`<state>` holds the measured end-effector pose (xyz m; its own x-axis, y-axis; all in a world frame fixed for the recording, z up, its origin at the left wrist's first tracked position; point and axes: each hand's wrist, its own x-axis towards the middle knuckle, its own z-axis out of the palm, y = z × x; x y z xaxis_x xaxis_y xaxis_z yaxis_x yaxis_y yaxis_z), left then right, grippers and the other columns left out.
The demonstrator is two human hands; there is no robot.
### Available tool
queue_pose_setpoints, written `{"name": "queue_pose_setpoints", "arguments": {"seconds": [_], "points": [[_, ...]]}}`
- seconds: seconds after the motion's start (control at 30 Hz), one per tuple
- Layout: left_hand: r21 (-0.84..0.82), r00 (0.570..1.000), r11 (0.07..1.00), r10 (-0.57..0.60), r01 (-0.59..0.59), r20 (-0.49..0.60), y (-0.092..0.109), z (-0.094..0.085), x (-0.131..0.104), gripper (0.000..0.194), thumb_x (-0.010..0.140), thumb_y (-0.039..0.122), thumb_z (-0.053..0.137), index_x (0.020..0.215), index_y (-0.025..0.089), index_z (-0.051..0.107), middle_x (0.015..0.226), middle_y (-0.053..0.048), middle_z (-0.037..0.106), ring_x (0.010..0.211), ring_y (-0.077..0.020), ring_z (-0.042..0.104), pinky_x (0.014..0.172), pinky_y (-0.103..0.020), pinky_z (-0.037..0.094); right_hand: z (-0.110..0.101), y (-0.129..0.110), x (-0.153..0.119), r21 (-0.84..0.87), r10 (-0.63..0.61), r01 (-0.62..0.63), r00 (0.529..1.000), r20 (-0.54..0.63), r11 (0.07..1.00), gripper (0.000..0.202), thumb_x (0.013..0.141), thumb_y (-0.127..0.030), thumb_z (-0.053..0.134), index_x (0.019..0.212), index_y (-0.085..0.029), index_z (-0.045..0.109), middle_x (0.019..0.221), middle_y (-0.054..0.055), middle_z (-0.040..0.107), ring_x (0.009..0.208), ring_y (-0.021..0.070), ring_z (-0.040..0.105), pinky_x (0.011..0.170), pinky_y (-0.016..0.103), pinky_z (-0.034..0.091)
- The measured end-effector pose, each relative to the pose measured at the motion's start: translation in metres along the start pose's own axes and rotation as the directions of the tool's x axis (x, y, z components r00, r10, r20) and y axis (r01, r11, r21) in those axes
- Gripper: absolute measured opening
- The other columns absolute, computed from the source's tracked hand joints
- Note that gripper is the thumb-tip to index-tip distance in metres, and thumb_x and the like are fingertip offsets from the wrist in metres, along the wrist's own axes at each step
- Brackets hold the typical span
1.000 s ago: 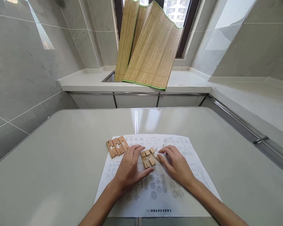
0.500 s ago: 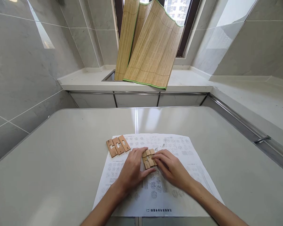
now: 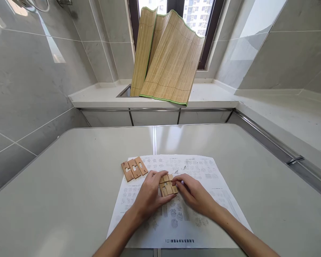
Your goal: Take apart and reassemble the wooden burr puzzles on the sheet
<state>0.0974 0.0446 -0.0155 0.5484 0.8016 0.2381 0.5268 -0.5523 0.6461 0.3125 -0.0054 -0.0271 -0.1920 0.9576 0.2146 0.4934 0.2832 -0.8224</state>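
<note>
A small square wooden block puzzle of several light pieces lies on a large printed sheet. My left hand curls around its left side, with the thumb along the near edge and fingers at the far edge. At the puzzle's right side is my right hand, thumb and forefinger pinched together over the upper right corner; whatever sits between those fingertips is too small to make out. Three flat brown wooden pieces with cut-out slots lie side by side beyond my left hand, partly on the sheet.
The sheet rests on a pale glossy table with a seam down its middle. Behind the table is a white ledge, where a bamboo mat leans before a window. A metal rail runs along the right side.
The view has tilted up slightly. The puzzle has turned a little within my left hand, and my right fingertips have drawn together at its upper right corner.
</note>
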Motion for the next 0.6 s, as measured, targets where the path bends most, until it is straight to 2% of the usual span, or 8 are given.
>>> {"name": "queue_pose_setpoints", "arguments": {"seconds": [0.17,0.27,0.37,0.47,0.6], "points": [[0.056,0.999,0.998,-0.04,0.041,-0.019,0.005,-0.013,-0.006,0.066,0.076,0.039,0.088,0.133,0.023,0.059,0.113,-0.01,0.064,0.105,-0.0294,0.065,0.09,-0.045,0.059,-0.002,-0.002,0.0,0.036,0.072,-0.071,0.997,-0.002,0.997,0.026,0.109,-0.039,0.043,0.113,-0.024,0.064,0.104,0.008,0.074,0.09,0.0239,0.069,0.08,0.038,0.055],[0.098,0.996,0.993,-0.052,0.06,-0.077,0.005,-0.031,-0.019,0.069,0.076,0.044,0.087,0.135,0.024,0.058,0.114,-0.01,0.065,0.105,-0.031,0.067,0.09,-0.046,0.059,-0.002,-0.003,-0.002,0.029,0.096,-0.096,0.995,0.002,0.995,0.029,0.108,-0.044,0.043,0.115,-0.024,0.063,0.102,0.008,0.075,0.086,0.024,0.068,0.078,0.038,0.055],[0.125,0.981,0.984,-0.105,0.126,-0.165,-0.002,-0.054,-0.04,0.066,0.079,0.048,0.084,0.136,0.027,0.058,0.115,-0.009,0.066,0.105,-0.0311,0.068,0.087,-0.044,0.06,-0.002,-0.005,-0.003,0.015,0.105,-0.105,0.994,0.002,0.994,0.031,0.108,-0.046,0.044,0.114,-0.024,0.064,0.101,0.008,0.075,0.083,0.0236,0.068,0.076,0.038,0.055],[0.167,0.944,0.957,-0.186,0.237,-0.272,-0.015,-0.078,-0.062,0.062,0.083,0.055,0.078,0.136,0.03,0.058,0.119,-0.008,0.067,0.109,-0.0307,0.068,0.09,-0.044,0.06,-0.002,-0.006,-0.003,0.015,0.105,-0.105,0.995,0.002,0.994,0.031,0.108,-0.047,0.044,0.113,-0.024,0.065,0.099,0.008,0.075,0.081,0.0238,0.067,0.073,0.038,0.054],[0.22,0.88,0.894,-0.293,0.391,-0.374,-0.034,-0.103,-0.083,0.068,0.081,0.066,0.074,0.136,0.029,0.057,0.123,-0.008,0.067,0.111,-0.0314,0.067,0.094,-0.046,0.058,0.0,-0.004,-0.003,0.007,0.092,-0.091,0.996,-0.007,0.996,0.03,0.107,-0.046,0.046,0.113,-0.024,0.065,0.098,0.007,0.074,0.081,0.0238,0.067,0.07,0.037,0.054]]}}
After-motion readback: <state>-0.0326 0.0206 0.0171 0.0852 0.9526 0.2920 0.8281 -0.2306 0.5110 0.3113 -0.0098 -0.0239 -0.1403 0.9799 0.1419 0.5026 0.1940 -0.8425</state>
